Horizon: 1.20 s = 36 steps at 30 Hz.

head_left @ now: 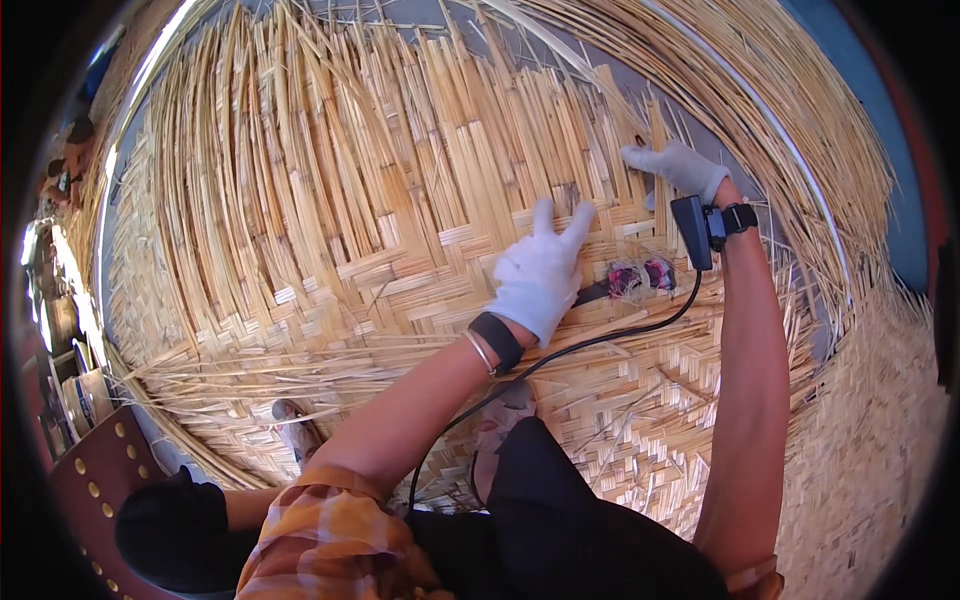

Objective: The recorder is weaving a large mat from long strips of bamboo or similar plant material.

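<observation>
A half-woven mat of split reed or cane [400, 270] spreads beneath my hands, its loose strips [330, 130] running away from me. My left hand [540, 270], in a white glove, rests on the woven part with two fingers stretched apart and nothing visible in them. Farther right, my gloved right hand [685, 168] has its fingers at the lower end of a slanting reed strip [618, 100] and appears to pinch it. Just right of my left hand lies a dark tool with a pink-and-black wrapped handle [640, 277]; its other end is partly hidden by the glove.
Long loose reeds [780, 110] are heaped along the right, beside a finished woven mat [870, 420]. A black cable [600, 340] runs from the device on my right wrist [695, 232]. My foot [508, 410] stands on the mat. A brown studded panel [105, 490] is at lower left.
</observation>
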Available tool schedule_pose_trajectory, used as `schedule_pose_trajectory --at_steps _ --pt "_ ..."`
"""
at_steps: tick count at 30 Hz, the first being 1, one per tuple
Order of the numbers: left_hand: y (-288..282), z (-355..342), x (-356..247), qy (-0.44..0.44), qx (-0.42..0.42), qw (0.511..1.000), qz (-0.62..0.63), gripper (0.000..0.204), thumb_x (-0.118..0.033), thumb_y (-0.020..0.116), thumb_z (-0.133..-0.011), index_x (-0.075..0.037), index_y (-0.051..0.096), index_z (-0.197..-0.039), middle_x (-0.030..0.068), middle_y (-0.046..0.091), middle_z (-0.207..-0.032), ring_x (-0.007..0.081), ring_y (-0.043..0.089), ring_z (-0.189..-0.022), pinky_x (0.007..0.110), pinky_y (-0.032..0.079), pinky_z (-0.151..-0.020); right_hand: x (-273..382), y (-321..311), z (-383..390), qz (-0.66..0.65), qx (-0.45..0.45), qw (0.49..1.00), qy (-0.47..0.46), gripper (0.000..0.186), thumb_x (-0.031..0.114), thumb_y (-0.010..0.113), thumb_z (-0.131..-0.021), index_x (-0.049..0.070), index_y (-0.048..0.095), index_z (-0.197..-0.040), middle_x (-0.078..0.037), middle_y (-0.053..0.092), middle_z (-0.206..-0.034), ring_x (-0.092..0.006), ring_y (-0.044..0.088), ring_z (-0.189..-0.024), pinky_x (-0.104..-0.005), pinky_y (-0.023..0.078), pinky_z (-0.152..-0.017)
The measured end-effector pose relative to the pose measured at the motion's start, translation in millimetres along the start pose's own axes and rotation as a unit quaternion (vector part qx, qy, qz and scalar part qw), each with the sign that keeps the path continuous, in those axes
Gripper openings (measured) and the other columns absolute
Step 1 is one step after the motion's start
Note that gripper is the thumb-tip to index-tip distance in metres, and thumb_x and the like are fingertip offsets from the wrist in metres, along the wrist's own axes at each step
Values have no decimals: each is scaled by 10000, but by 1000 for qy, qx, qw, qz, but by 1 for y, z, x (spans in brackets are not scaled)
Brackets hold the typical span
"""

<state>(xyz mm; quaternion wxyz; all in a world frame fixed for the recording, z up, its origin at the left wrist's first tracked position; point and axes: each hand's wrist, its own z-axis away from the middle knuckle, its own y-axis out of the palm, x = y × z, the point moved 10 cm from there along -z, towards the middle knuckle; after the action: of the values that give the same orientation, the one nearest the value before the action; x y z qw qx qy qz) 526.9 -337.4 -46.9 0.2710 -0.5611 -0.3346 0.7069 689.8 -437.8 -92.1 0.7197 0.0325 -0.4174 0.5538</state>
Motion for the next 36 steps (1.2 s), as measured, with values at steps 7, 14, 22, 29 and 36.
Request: schedule_pose_trajectory --at_steps 7,14,22,29,36 --pt "35 -32 -10 -3 166 970 -176 620 -340 637 -768 -292 341 -1311 161 439 -1142 316 625 -845 424 510 -630 -1 -4 -10 67 -17 996 -60 609 505 594 -778 -16 591 -1093 -139 648 -922 -209 592 -800 -318 447 -759" --pt "41 -20 -1 -23 150 963 -224 644 -328 641 -765 -278 337 -1331 221 371 -1248 320 644 -785 388 511 -581 13 -36 19 156 -170 970 -78 675 532 583 -760 -44 551 -1112 -217 619 -978 -281 604 -867 -350 442 -797" --pt "41 28 17 17 173 985 -19 581 -216 620 -764 -163 396 -1297 266 145 -1417 375 627 -784 437 513 -665 23 54 76 343 -207 884 -239 192 24 541 -754 36 591 -939 -129 598 -926 -302 590 -855 -383 477 -722" --pt "19 44 48 -36 148 988 17 454 -199 573 -789 -134 446 -1219 201 169 -1433 388 608 -848 456 497 -704 29 73 69 451 -150 857 -200 162 56 542 -741 95 606 -885 -120 590 -952 -299 594 -841 -376 480 -713" --pt "13 47 49 -1 152 987 -48 380 -199 554 -804 -136 496 -1175 173 212 -1430 341 613 -866 441 496 -703 45 52 19 103 -236 945 -204 352 205 649 -722 57 596 -1037 -151 639 -932 -282 626 -817 -347 494 -752"
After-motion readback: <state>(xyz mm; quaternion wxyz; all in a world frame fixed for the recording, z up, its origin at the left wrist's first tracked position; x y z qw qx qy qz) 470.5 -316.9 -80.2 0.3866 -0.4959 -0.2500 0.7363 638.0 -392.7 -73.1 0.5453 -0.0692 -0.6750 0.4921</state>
